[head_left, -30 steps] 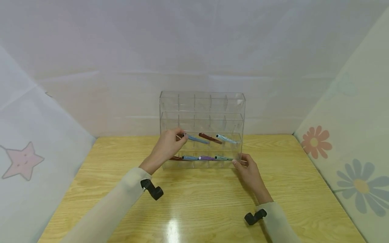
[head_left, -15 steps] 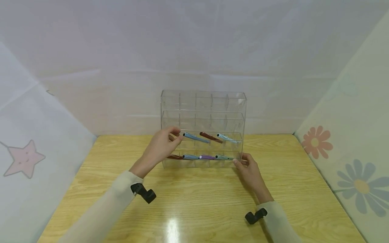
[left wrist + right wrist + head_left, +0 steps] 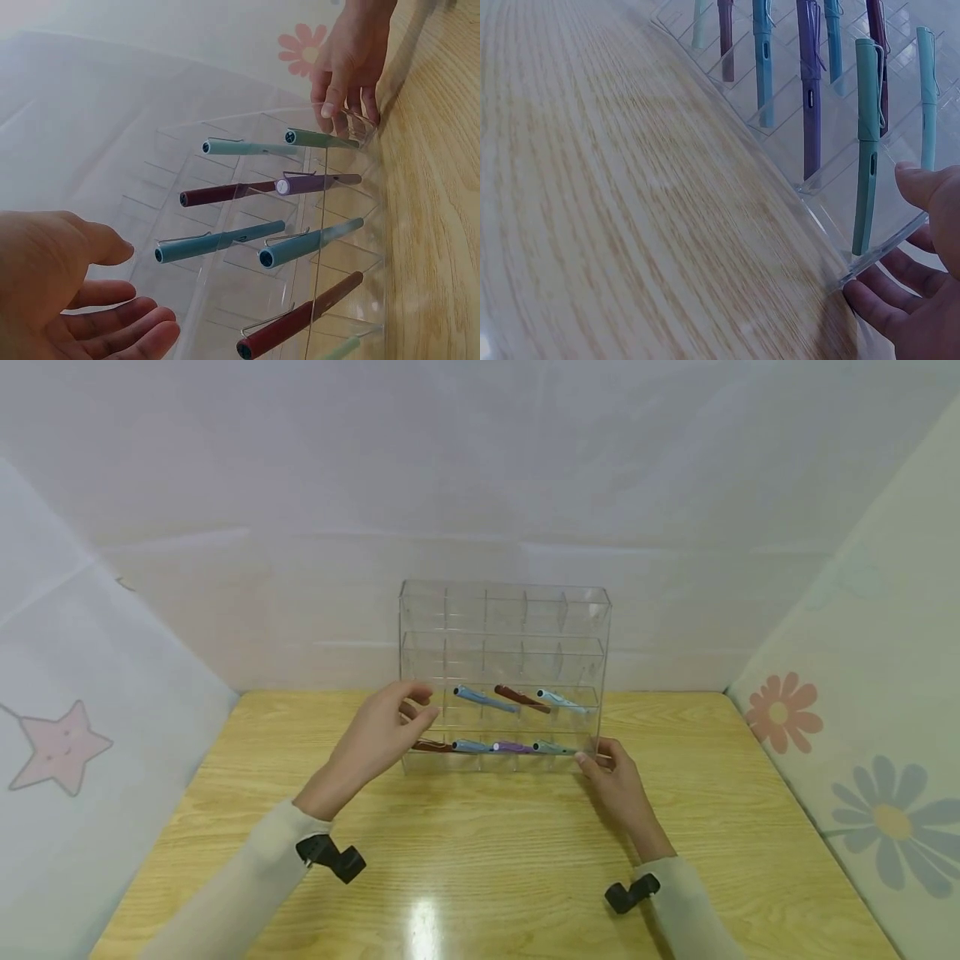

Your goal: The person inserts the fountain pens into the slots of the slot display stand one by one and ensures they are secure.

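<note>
A clear pen rack [image 3: 502, 637] with stepped rows of compartments stands upright on the table. Its third row from the top holds a blue pen [image 3: 486, 699], a dark red pen [image 3: 522, 698] and a light blue pen [image 3: 562, 702]. In the bottom row lie a dark red pen [image 3: 300, 316], a blue pen [image 3: 311, 241], a purple pen [image 3: 810, 90] and a green pen [image 3: 865, 150]. A pale green tip [image 3: 343, 349] shows beyond them. My left hand [image 3: 378, 731], holding nothing, hovers by the rack's left side, fingers loosely bent. My right hand [image 3: 618, 785] grips the lower right side.
Wood-grain table [image 3: 480, 852] extends in front of and beside the rack. Pale cloth [image 3: 480, 468] hangs behind, with printed cloth panels [image 3: 885, 735] on both sides. Black wrist cameras [image 3: 632, 893] sit on both sleeves.
My left hand has let go near the blue pen in the third row and drawn away left and slightly down. The right hand keeps its hold on the rack.
</note>
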`<state>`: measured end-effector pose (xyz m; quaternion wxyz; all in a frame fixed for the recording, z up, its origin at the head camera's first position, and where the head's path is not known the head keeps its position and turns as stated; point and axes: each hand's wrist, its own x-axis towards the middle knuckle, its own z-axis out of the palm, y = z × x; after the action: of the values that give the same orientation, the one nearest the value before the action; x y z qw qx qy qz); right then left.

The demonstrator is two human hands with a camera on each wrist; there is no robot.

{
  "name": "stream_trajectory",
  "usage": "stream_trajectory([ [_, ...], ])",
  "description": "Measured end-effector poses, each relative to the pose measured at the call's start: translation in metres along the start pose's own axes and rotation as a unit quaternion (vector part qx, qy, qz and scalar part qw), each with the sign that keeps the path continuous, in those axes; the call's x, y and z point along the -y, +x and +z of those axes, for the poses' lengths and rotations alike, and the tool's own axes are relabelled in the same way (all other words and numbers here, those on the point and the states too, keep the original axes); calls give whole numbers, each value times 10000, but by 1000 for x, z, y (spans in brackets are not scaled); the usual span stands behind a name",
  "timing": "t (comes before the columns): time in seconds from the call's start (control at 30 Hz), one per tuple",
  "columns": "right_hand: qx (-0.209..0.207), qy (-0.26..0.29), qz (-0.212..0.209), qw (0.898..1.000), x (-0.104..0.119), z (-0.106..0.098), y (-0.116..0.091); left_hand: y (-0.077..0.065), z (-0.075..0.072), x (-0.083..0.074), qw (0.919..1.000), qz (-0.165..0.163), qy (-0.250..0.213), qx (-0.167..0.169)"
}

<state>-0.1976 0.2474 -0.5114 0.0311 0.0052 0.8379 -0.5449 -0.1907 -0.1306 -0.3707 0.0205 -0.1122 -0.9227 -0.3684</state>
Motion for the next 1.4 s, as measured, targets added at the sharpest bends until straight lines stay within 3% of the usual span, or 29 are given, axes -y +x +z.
stream_trajectory([
  [0.9, 16, -174, 26, 9998, 0, -5, 0, -30, -6, 11, 9998, 87, -34, -162],
  [1.4, 219, -198, -3, 9996, 0, -23, -5, -38, -11, 24, 9993, 122, 342, -96],
])
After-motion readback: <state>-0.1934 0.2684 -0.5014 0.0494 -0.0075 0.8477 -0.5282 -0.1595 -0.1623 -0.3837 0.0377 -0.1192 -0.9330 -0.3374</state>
